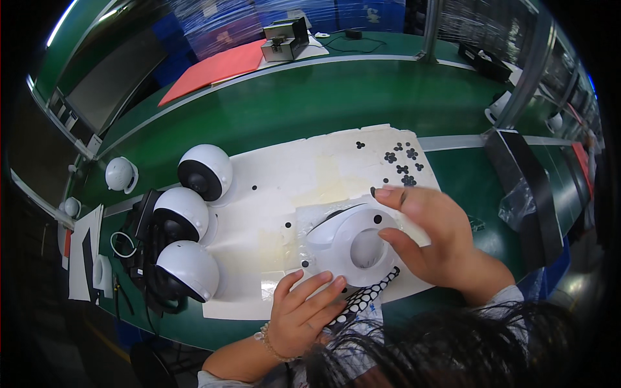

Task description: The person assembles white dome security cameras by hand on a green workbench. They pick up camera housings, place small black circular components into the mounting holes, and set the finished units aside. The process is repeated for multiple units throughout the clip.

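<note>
A white domed camera (pixel 330 234) lies on a sheet of bubble wrap (pixel 301 223), its round, ring-shaped base turned up toward me. One black round pad (pixel 377 219) sits on that base. My left hand (pixel 304 312) is spread, its fingertips resting against the near-left rim of the base. Above the right side of the base is my right hand (pixel 435 234), thumb and forefinger apart. Another black round pad (pixel 373 192) is at the forefinger's tip. Under the near rim lies a strip with rows of white dots (pixel 365 299), partly covered by the left hand.
Several white dome cameras (pixel 206 171) with black cables (pixel 158 284) stand at the left. Black pads (pixel 407 169) lie clustered at the far right of the white board (pixel 259 165). A tall black box (pixel 524 194) borders the right side; a metal rail (pixel 362 58) crosses behind.
</note>
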`<action>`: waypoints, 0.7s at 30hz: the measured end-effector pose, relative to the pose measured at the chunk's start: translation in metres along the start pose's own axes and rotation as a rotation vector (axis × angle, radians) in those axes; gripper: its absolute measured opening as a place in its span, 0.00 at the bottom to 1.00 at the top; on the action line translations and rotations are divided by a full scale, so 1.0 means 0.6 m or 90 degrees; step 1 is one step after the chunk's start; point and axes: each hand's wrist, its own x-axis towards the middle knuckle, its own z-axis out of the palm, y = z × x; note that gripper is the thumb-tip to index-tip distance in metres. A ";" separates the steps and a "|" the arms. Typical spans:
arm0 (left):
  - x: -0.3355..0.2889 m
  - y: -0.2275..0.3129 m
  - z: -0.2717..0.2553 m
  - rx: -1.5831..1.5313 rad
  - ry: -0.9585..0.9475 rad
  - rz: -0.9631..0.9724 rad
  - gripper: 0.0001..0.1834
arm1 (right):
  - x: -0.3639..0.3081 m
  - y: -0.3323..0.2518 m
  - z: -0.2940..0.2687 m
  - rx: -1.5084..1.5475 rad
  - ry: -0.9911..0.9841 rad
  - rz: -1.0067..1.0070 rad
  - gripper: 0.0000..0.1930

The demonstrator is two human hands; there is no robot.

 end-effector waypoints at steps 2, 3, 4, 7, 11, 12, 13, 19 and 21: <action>-0.002 0.002 0.003 -0.002 0.018 -0.005 0.17 | 0.004 0.004 0.016 0.106 0.025 0.039 0.22; -0.001 0.002 0.005 -0.005 0.028 -0.004 0.16 | -0.001 0.008 0.028 0.164 0.003 0.069 0.22; 0.001 0.002 0.004 -0.006 0.024 -0.006 0.13 | -0.004 0.010 0.035 0.221 -0.020 0.099 0.22; 0.002 0.004 0.002 -0.004 0.021 -0.014 0.07 | 0.000 0.014 0.046 0.275 -0.148 0.147 0.22; -0.002 0.004 0.008 -0.011 0.051 -0.021 0.07 | -0.003 0.007 0.054 0.301 -0.128 0.190 0.20; -0.001 0.004 0.009 -0.014 0.057 -0.021 0.08 | -0.004 0.005 0.058 0.312 -0.107 0.206 0.20; -0.001 0.004 0.010 -0.016 0.063 -0.020 0.08 | -0.004 0.004 0.059 0.323 -0.085 0.222 0.19; 0.000 0.002 0.010 -0.006 0.053 -0.009 0.09 | -0.001 -0.003 0.045 -0.063 -0.133 -0.056 0.20; 0.001 0.001 0.006 0.002 0.031 -0.009 0.10 | -0.010 -0.016 0.033 -0.138 -0.147 -0.064 0.19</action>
